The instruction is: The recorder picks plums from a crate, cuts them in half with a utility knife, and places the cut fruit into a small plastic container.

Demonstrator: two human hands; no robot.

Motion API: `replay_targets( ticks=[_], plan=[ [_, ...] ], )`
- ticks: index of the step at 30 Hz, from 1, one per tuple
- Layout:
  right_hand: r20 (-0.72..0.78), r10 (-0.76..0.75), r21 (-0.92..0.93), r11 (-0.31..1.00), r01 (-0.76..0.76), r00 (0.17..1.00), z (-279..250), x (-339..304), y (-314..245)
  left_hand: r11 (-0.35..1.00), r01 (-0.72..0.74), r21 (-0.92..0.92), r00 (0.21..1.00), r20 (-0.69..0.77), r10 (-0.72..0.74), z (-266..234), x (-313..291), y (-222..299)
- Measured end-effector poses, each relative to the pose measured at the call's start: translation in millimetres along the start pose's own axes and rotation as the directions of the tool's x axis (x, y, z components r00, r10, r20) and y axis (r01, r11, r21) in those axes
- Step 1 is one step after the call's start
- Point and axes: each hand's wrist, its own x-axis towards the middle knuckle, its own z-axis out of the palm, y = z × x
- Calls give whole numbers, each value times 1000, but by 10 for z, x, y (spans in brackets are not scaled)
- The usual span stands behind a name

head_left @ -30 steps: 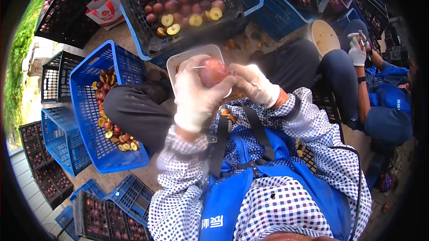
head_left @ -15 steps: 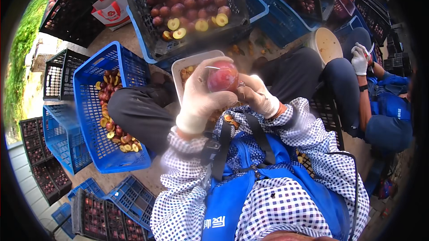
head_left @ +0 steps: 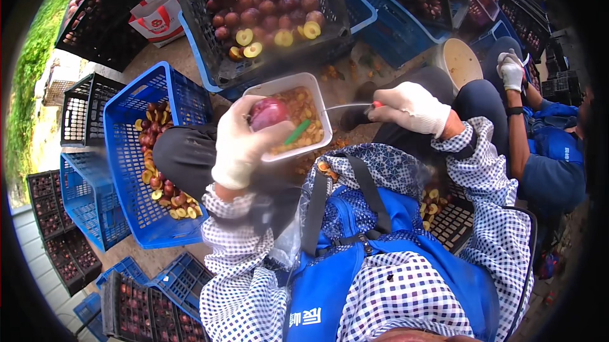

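My left hand (head_left: pixel 238 145), in a white glove, is closed around a dark red plum (head_left: pixel 269 114) above the left side of a white tub (head_left: pixel 325 116). My gloved right hand (head_left: pixel 415 109) is apart from it, to the right of the tub. It grips a knife (head_left: pixel 347 106) with a red handle and a thin, slightly curved blade that points left toward the tub's rim. Small yellow-brown pieces, perhaps fruit stones, lie in the tub. A green stick-like thing (head_left: pixel 297 131) shows over them beside my left thumb. Whether the plum is cut I cannot tell.
A black crate (head_left: pixel 330 25) of plums, with halves at its near edge, stands ahead. At my left is a blue basket (head_left: pixel 114 145) of cut plums. A pale bucket (head_left: pixel 447 63) and a seated person (head_left: pixel 545 145) are at right. More crates stand around.
My hands have parted. The left has moved left and down with the plum; the right has gone right with the knife, uncovering the tub.
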Motion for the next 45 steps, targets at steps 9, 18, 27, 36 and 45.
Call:
replay_targets(
  ticks=[9, 18, 27, 36, 45],
  plan=[
    [-398, 196, 890, 320, 326, 896, 256, 540, -869, 833, -188, -520, 928, 184, 324, 229, 183, -102],
    [-359, 484, 933, 222, 284, 798, 804, 1004, -879, 895, -405, 187, 875, -204, 439, 636, 343, -368],
    [-417, 589, 889, 423, 175, 693, 901, 1012, -744, 784, -438, 440, 768, -270, 581, 931, 442, -934],
    [-476, 582, 857, 474, 200, 659, 929, 1113, -860, 933, -309, -183, 933, -250, 260, 840, 391, -626],
    [-515, 541, 810, 561, 171, 665, 835, 1079, -708, 920, -358, -158, 922, -218, 321, 841, 534, -608]
  ],
)
